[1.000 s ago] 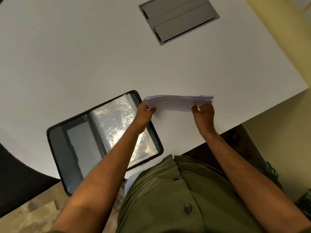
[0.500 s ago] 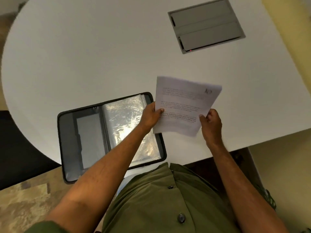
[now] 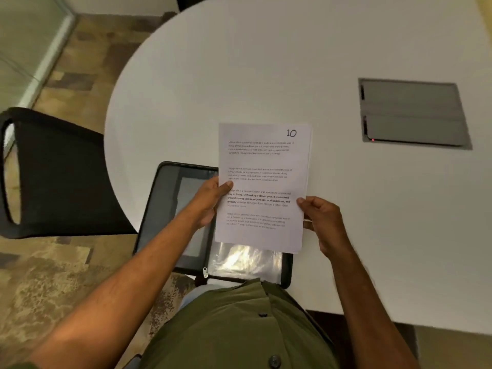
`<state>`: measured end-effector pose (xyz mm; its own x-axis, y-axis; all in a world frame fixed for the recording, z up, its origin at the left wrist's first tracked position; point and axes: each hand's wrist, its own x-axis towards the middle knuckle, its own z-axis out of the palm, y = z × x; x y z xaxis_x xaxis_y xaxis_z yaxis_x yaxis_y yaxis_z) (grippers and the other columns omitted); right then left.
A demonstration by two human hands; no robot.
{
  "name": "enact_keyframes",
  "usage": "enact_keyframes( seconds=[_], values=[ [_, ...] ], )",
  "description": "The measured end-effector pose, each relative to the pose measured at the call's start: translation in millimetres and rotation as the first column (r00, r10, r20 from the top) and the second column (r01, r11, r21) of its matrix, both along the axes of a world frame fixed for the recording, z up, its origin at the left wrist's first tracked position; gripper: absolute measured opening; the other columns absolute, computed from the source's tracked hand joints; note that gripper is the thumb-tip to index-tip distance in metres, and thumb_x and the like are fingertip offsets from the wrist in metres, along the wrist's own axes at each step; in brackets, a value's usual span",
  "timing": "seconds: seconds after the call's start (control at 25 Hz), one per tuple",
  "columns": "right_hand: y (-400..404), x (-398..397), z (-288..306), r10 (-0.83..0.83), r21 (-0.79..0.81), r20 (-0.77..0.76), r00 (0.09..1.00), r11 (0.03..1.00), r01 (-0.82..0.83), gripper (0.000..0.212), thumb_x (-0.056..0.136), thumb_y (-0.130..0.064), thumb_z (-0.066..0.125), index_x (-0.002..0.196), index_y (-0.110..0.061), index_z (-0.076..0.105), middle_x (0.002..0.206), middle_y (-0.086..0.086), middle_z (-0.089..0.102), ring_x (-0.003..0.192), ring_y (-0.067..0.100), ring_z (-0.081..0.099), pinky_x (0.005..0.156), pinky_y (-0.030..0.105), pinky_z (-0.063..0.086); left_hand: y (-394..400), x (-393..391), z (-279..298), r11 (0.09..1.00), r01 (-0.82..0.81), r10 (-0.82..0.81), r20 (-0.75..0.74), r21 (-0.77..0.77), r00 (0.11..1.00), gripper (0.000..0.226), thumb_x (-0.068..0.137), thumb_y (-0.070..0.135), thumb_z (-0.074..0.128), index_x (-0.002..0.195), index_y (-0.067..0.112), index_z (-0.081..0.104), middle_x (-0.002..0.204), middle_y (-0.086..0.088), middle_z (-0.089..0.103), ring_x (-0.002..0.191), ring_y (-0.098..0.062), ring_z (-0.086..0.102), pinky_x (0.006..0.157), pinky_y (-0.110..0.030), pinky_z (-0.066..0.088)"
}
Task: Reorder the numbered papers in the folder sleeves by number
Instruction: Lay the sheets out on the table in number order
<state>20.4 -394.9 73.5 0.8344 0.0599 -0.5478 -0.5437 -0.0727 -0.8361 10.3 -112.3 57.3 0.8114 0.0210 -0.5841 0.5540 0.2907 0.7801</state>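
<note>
I hold a stack of white printed papers (image 3: 262, 166) upright in front of me; the top sheet carries a handwritten 10 in its upper right corner. My left hand (image 3: 210, 201) grips the stack's left edge, thumb on the front. My right hand (image 3: 323, 222) grips the right edge lower down. Beneath the stack an open black zip folder (image 3: 170, 209) lies on the white table (image 3: 266, 62), its shiny clear sleeves (image 3: 245, 258) showing below the papers. The stack hides most of the folder's right half.
A grey cable hatch (image 3: 412, 113) is set flush in the table at the right. A black chair (image 3: 53, 171) stands left of the table over patterned carpet. The table's near edge runs past my right forearm.
The stack went from edge-on and flat to upright with its printed face toward me. It now sits over the folder. My view has swung left.
</note>
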Motion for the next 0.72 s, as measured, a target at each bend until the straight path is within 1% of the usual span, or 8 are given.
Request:
enact_keyframes(
  seconds=[0.12, 0.2, 0.28, 0.4, 0.48, 0.52, 0.6, 0.72],
  values=[
    [42, 7, 15, 0.003, -0.016, 0.066, 0.998, 1.0, -0.002, 0.015, 0.092, -0.019, 0.075, 0.079, -0.012, 0.071, 0.087, 0.007, 0.079, 0.078, 0.022, 0.073, 0.068, 0.034, 0.059, 43, -10, 8, 0.999, -0.009, 0.01, 0.027, -0.038, 1.0, 0.039, 0.103, 0.017, 0.057, 0.142, 0.012, 0.055, 0.132, -0.01, 0.069, 0.121, -0.03, 0.067, 0.101, -0.046, 0.056],
    [64, 6, 19, -0.014, -0.005, 0.098, 0.995, 1.0, 0.014, 0.018, 0.089, -0.018, 0.079, 0.085, -0.003, 0.069, 0.09, 0.01, 0.078, 0.079, 0.028, 0.072, 0.069, 0.035, 0.062, 65, -13, 8, 0.999, -0.012, 0.014, 0.046, -0.052, 0.999, 0.041, 0.103, 0.019, 0.058, 0.143, 0.013, 0.054, 0.134, -0.012, 0.068, 0.122, -0.031, 0.066, 0.1, -0.047, 0.056],
    [86, 5, 18, -0.028, -0.002, 0.125, 0.992, 1.0, 0.028, 0.031, 0.089, -0.025, 0.08, 0.097, 0.002, 0.066, 0.098, 0.016, 0.076, 0.085, 0.035, 0.072, 0.078, 0.046, 0.063, 85, -15, 6, 0.996, -0.046, 0.051, 0.056, -0.079, 0.997, 0.041, 0.101, 0.019, 0.059, 0.141, 0.012, 0.056, 0.134, -0.014, 0.067, 0.12, -0.031, 0.067, 0.096, -0.045, 0.059],
    [114, 3, 19, -0.091, -0.06, 0.208, 0.974, 0.993, 0.106, 0.018, 0.094, -0.033, 0.073, 0.088, -0.018, 0.065, 0.096, 0.011, 0.073, 0.079, 0.021, 0.066, 0.072, 0.037, 0.057, 109, -18, 2, 0.987, -0.087, 0.095, 0.059, -0.133, 0.994, 0.047, 0.094, 0.023, 0.067, 0.138, 0.01, 0.057, 0.133, -0.017, 0.067, 0.122, -0.035, 0.065, 0.095, -0.045, 0.059],
    [132, 1, 19, -0.115, -0.131, 0.289, 0.951, 0.979, 0.158, 0.016, 0.094, -0.032, 0.073, 0.098, -0.03, 0.057, 0.104, 0.009, 0.07, 0.085, 0.019, 0.067, 0.073, 0.031, 0.053, 127, -22, -2, 0.978, -0.088, 0.1, 0.057, -0.188, 0.993, 0.068, 0.083, 0.032, 0.083, 0.14, 0.008, 0.055, 0.135, -0.02, 0.065, 0.125, -0.038, 0.062, 0.099, -0.05, 0.056],
    [141, -1, 21, -0.129, -0.12, 0.314, 0.941, 0.977, 0.174, 0.024, 0.094, -0.029, 0.073, 0.106, -0.035, 0.053, 0.109, 0.007, 0.07, 0.09, 0.02, 0.07, 0.074, 0.03, 0.055, 136, -24, -3, 0.972, -0.091, 0.105, 0.057, -0.217, 0.993, 0.076, 0.078, 0.033, 0.087, 0.141, 0.007, 0.054, 0.137, -0.021, 0.063, 0.125, -0.039, 0.062, 0.099, -0.05, 0.056],
    [158, -3, 26, -0.116, -0.08, 0.353, 0.929, 0.985, 0.154, 0.036, 0.096, -0.022, 0.07, 0.121, -0.039, 0.049, 0.115, 0.002, 0.069, 0.098, 0.016, 0.071, 0.076, 0.026, 0.058, 153, -29, 0, 0.961, -0.096, 0.118, 0.069, -0.26, 0.991, 0.071, 0.082, 0.026, 0.082, 0.143, 0.006, 0.052, 0.138, -0.023, 0.061, 0.123, -0.038, 0.063, 0.095, -0.048, 0.058],
    [178, -2, 34, 0.018, -0.099, 0.313, 0.95, 0.995, 0.013, 0.025, 0.101, -0.027, 0.065, 0.123, -0.038, 0.065, 0.116, -0.012, 0.072, 0.107, 0.004, 0.069, 0.085, 0.022, 0.056, 175, -39, 5, 0.957, -0.073, 0.094, 0.063, -0.28, 0.994, 0.051, 0.096, 0.012, 0.061, 0.145, 0.005, 0.049, 0.141, -0.023, 0.06, 0.127, -0.039, 0.061, 0.097, -0.049, 0.057]
  ],
)
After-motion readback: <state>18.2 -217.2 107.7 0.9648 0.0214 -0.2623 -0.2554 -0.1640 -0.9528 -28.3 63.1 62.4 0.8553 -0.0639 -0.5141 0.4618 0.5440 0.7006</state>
